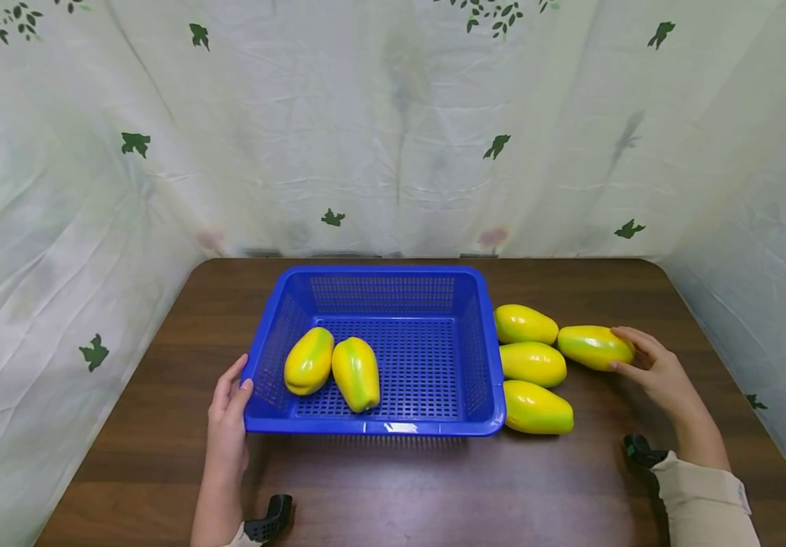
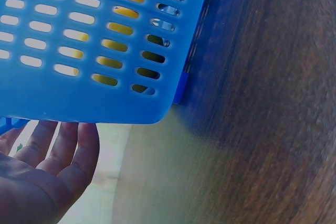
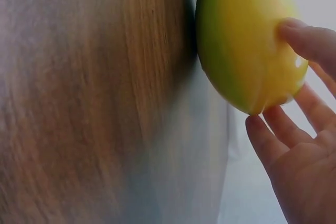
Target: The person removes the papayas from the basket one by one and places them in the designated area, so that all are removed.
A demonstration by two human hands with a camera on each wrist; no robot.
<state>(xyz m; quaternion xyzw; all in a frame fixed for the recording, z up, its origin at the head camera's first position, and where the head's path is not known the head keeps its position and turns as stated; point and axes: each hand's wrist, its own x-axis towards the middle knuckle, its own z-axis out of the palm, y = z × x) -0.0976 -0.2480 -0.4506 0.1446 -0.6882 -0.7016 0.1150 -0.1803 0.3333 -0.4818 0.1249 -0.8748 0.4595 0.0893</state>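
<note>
A blue plastic basket point(image 1: 393, 427) with slotted walls stands on the table, two yellow-green papayas lying in its left half, one of them a papaya point(image 1: 308, 362) near the left wall. My left hand point(image 1: 228, 422) grips the basket's left rim, thumb on top; in the left wrist view its fingers point(image 2: 86, 153) reach up under the rim. Over on the right, my right hand point(image 1: 655, 372) holds the outer end of a papaya point(image 1: 594, 347) lying on its side. Seen from the right wrist, the thumb point(image 3: 304, 38) presses one side of that papaya point(image 3: 247, 40) and the fingertips meet its rounded end.
Three more papayas, the nearest a papaya point(image 1: 538, 408), lie in a column against the basket's right side. Brown wood grain covers the table point(image 1: 393, 494). Pale curtains point(image 1: 393, 137) with green leaf prints hang behind and on both sides.
</note>
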